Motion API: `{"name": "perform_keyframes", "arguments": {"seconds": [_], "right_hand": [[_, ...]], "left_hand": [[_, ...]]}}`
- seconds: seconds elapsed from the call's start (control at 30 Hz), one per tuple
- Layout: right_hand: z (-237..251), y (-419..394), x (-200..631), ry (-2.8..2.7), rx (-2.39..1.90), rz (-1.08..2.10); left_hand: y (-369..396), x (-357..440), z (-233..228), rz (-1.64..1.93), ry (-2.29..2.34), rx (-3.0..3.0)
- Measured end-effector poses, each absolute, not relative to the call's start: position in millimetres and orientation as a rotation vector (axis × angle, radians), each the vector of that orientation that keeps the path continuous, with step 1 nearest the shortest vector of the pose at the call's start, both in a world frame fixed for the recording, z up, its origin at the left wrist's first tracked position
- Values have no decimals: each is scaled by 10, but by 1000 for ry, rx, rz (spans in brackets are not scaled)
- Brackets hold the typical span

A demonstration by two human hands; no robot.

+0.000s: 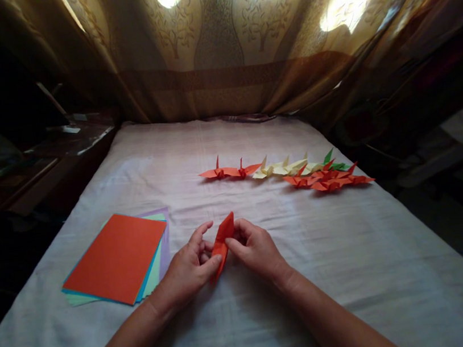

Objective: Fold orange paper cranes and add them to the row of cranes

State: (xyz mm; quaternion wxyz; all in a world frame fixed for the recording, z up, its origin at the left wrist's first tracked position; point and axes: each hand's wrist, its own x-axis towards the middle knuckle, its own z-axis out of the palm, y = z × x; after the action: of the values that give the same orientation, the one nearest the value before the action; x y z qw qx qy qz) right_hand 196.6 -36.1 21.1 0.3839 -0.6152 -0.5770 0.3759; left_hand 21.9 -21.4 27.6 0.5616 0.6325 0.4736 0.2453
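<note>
Head view: both bare hands meet over a pale cloth-covered surface, with forearms coming in from the near edge.
Left hand: fingers curled in narrow, thumb and fingertips pinching the near lower part of the folded orange paper.
Right hand: also narrowed to a pinch, its fingertips on the paper's right edge, near the middle of its length.
Folded orange paper: a long, slim, pointed shape held between the two hands, tilted, its upper tip rising just beyond the fingers and its lower tip pointing down toward the cloth.
Stack of coloured sheets: flat on the cloth just to the left of the left hand, an orange sheet on top, with blue, green and lilac edges showing beneath.
Paper cranes: a row beyond the hands and off to the right, well apart from them; orange ones at the left end, cream ones in the middle, more orange ones and a green one at the right end.
Curtain: hangs beyond the far edge of the cloth, lit from behind.
</note>
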Motion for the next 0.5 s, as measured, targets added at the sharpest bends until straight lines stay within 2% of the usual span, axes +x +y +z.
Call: {"name": "perform_keyframes", "arguments": {"seconds": [0.2, 0.5], "right_hand": [[226, -323, 2040, -1375, -1582, 935], [150, -317, 1992, -1270, -1451, 1064]], "left_hand": [[-249, 243, 275, 546, 1257, 1695], [-216, 213, 229, 624, 1263, 1560]]}}
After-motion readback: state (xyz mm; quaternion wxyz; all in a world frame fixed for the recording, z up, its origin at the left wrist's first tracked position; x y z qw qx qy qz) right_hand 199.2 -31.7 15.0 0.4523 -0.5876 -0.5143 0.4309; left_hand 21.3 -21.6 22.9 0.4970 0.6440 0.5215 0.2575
